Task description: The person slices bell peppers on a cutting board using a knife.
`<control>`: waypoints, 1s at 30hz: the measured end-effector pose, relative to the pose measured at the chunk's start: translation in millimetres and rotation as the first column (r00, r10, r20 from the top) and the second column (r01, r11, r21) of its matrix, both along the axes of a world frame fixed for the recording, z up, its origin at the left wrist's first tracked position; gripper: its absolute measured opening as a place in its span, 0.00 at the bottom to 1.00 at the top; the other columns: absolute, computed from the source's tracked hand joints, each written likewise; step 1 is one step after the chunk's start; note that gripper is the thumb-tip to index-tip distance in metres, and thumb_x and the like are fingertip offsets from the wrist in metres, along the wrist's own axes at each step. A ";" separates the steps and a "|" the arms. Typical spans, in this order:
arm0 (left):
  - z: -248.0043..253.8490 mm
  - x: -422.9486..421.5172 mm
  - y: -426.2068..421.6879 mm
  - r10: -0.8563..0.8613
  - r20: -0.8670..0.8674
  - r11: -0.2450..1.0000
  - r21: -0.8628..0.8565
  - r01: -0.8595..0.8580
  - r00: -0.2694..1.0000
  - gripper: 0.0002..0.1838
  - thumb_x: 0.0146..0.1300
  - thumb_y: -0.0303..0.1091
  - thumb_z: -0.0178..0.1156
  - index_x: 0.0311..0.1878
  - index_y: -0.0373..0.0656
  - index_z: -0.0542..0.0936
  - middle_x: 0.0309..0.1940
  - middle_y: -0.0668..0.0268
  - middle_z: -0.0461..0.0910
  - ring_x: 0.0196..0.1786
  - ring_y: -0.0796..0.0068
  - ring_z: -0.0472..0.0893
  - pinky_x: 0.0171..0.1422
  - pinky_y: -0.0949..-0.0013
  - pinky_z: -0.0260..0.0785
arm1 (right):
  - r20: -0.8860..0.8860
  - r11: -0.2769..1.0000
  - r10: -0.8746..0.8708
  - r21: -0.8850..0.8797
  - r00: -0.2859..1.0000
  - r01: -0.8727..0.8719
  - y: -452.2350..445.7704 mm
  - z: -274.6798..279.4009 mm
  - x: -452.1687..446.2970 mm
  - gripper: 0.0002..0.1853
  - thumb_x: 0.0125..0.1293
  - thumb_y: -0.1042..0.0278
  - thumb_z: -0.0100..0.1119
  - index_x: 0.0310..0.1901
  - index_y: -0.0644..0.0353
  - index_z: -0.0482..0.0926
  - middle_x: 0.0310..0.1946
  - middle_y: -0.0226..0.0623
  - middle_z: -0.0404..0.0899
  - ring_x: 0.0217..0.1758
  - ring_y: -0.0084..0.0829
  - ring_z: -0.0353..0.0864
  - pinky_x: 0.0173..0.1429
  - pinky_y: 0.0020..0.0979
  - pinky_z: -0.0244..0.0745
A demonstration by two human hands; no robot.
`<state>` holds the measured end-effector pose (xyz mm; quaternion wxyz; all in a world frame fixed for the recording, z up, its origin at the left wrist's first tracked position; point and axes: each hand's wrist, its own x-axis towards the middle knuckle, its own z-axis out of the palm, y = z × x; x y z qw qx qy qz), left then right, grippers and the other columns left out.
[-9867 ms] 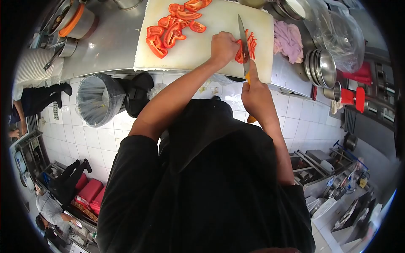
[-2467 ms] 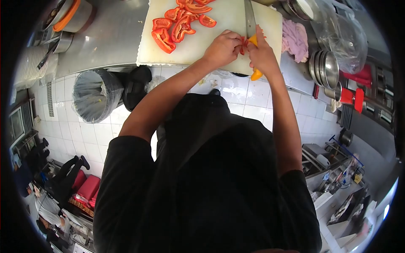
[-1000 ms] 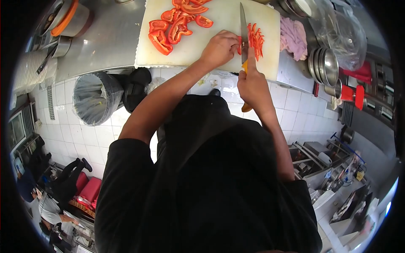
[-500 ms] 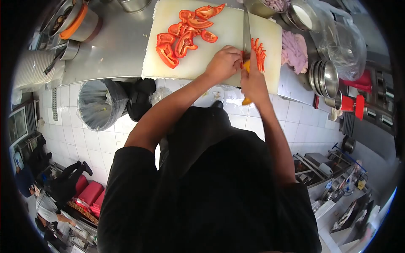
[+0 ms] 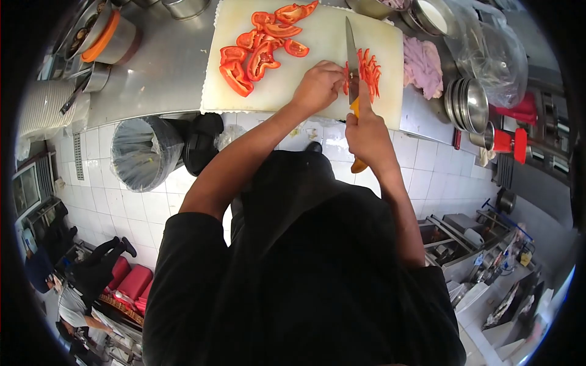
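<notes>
My right hand [image 5: 371,137] is closed round the yellow handle of a kitchen knife [image 5: 351,49], its forefinger stretched along the blade. The blade points away from me, close beside the fingertips of my left hand [image 5: 318,87]. Those fingers are bent and pressed on a small piece of red pepper [image 5: 346,78], mostly hidden by them and the blade. Just right of the blade lie thin red pepper strips [image 5: 369,72]. Larger cut pepper pieces [image 5: 264,60] are spread over the left part of the white cutting board [image 5: 317,39].
A crumpled pinkish cloth [image 5: 422,67] and stacked metal bowls [image 5: 470,105] sit right of the board. Left on the steel counter [image 5: 162,61] stands a container with an orange rim [image 5: 104,38]. Below is a lined bin [image 5: 143,155]. Other people work at lower left.
The knife and my right hand have drawn back slightly towards me, and the blade tip now leans left. The strips look more spread out. My left hand has barely shifted.
</notes>
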<state>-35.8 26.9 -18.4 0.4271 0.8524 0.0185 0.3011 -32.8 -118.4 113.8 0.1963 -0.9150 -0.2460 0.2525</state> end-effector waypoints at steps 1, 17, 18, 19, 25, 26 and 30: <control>-0.4 -0.3 -0.2 0.002 -0.002 1.000 0.000 -0.002 1.000 0.06 0.53 0.21 0.64 0.36 0.39 0.84 0.39 0.61 0.84 0.45 0.58 0.81 0.52 0.61 0.75 | -0.011 1.000 -0.002 0.007 1.000 0.002 0.1 -1.7 -0.9 0.39 0.66 0.73 0.44 0.77 0.58 0.42 0.30 0.64 0.81 0.33 0.60 0.82 0.45 0.52 0.75; 3.7 -1.6 0.7 -0.003 -0.047 0.999 0.049 0.005 0.999 0.04 0.56 0.24 0.64 0.35 0.37 0.84 0.40 0.61 0.85 0.47 0.59 0.81 0.54 0.61 0.75 | 0.042 0.998 0.007 0.067 0.999 -0.010 -4.5 -28.2 -6.4 0.39 0.67 0.72 0.47 0.77 0.57 0.42 0.33 0.67 0.80 0.36 0.66 0.81 0.45 0.56 0.75; 3.6 -1.8 0.2 0.001 -0.039 0.999 0.046 0.001 0.999 0.04 0.55 0.24 0.64 0.35 0.37 0.84 0.40 0.61 0.85 0.47 0.59 0.81 0.54 0.61 0.75 | 0.055 0.997 0.008 0.075 0.998 -0.012 -4.6 -30.3 -7.1 0.39 0.67 0.72 0.47 0.77 0.57 0.42 0.32 0.67 0.80 0.35 0.66 0.81 0.45 0.56 0.75; 3.5 -1.9 -0.7 -0.001 -0.043 0.999 0.044 0.003 0.999 0.04 0.55 0.24 0.63 0.35 0.37 0.84 0.40 0.61 0.84 0.47 0.59 0.81 0.53 0.61 0.75 | 0.069 0.996 0.008 0.083 0.998 -0.014 -4.9 -32.9 -7.6 0.39 0.67 0.72 0.47 0.77 0.56 0.42 0.32 0.67 0.80 0.34 0.66 0.80 0.44 0.56 0.75; 5.7 -1.7 0.1 -0.028 -0.057 0.998 0.054 0.031 0.998 0.07 0.51 0.21 0.62 0.35 0.37 0.84 0.40 0.61 0.84 0.47 0.58 0.81 0.53 0.61 0.75 | 0.097 0.976 0.004 0.216 0.995 -0.025 7.9 -60.6 34.6 0.39 0.68 0.69 0.48 0.78 0.52 0.42 0.32 0.60 0.81 0.24 0.53 0.82 0.34 0.48 0.77; 7.2 -1.9 -1.0 -0.021 -0.045 0.999 0.039 0.023 0.999 0.07 0.50 0.20 0.62 0.34 0.38 0.84 0.40 0.61 0.84 0.47 0.58 0.81 0.53 0.61 0.75 | 0.041 0.977 -0.020 0.212 0.999 0.011 11.1 -60.9 48.2 0.39 0.69 0.68 0.48 0.78 0.52 0.44 0.31 0.57 0.81 0.23 0.49 0.82 0.33 0.45 0.77; 3.6 0.5 0.2 -0.030 -0.008 0.998 0.061 0.030 1.000 0.09 0.50 0.19 0.62 0.35 0.39 0.85 0.40 0.61 0.84 0.46 0.58 0.81 0.52 0.60 0.75 | -0.141 0.959 -0.108 0.248 0.984 0.140 26.0 -21.3 68.7 0.35 0.69 0.65 0.49 0.77 0.52 0.51 0.31 0.49 0.81 0.23 0.38 0.80 0.32 0.38 0.78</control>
